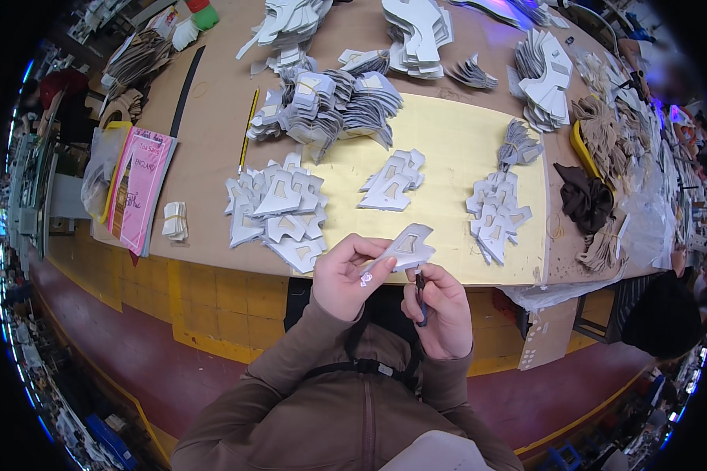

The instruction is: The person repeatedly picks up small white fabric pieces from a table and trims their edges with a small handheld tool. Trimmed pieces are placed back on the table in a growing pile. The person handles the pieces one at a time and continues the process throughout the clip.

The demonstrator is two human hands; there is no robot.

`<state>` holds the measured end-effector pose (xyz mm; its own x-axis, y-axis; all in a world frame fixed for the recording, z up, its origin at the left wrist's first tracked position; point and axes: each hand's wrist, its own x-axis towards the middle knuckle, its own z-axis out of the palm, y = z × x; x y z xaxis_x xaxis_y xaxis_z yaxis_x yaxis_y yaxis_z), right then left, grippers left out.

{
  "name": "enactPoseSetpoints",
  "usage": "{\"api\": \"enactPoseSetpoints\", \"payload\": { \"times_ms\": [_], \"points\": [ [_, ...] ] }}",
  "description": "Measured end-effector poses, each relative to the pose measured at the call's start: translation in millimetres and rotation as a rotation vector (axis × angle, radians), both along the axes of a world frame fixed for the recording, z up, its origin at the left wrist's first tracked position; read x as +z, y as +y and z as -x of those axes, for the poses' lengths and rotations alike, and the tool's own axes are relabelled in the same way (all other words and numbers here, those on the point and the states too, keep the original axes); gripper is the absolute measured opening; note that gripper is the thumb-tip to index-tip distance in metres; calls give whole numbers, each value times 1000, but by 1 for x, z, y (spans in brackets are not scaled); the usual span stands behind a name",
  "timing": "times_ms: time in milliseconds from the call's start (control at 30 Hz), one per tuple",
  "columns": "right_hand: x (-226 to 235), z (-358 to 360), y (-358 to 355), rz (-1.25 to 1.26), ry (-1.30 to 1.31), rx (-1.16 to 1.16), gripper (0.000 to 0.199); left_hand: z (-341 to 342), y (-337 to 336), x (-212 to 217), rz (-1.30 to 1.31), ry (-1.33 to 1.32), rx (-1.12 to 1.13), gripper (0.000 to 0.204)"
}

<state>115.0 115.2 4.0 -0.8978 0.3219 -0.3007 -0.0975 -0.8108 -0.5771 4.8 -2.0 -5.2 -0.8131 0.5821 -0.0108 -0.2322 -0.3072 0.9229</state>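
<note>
**Two hands, one grey piece and a pen**

I look down from the head camera and see both hands just off the near edge of the desk (212,149). My left hand (344,276) is curled, and its thumb and fingers are pinched shut on a flat grey piece (407,247) with a cut-out hole in it. The piece sits up in the air, over the near edge of the yellow mat (456,149). My right hand (441,308) is closed in a loose fist around a dark pen (421,294). The tip of the pen points up and is right under the grey piece. I cannot tell if the tip touches it.

On the desk, near the left hand, lies a spread-out pile of the same grey pieces (279,212), at the mat's left edge. A smaller pile (393,180) lies in the middle of the mat. Another pile (496,213) lies by the mat's right edge. A big heap of bundles (334,106) sits at the far edge of the mat.

A pink booklet (140,188) lies at the left edge of the desk, with a small stack of pale cards (176,220) just beside it. A dark brown cloth (585,198) lies near the right edge.
</note>
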Motion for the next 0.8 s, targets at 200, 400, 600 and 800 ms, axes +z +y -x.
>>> {"api": "enactPoseSetpoints", "payload": {
  "times_ms": [200,400,600,800],
  "points": [
    [11,4,-8,-1069,-100,-57,27,13,-3,2,354,523,1,10],
    [13,15,-10,-1543,-130,22,36,25,-4,3,449,898,37,11],
    [17,9,-4,-1500,-106,330,49,40,-19,5,512,872,170,11],
    [13,-3,-2,-1186,-150,296,40,98,-63,3,790,897,492,17]
  ]
}}
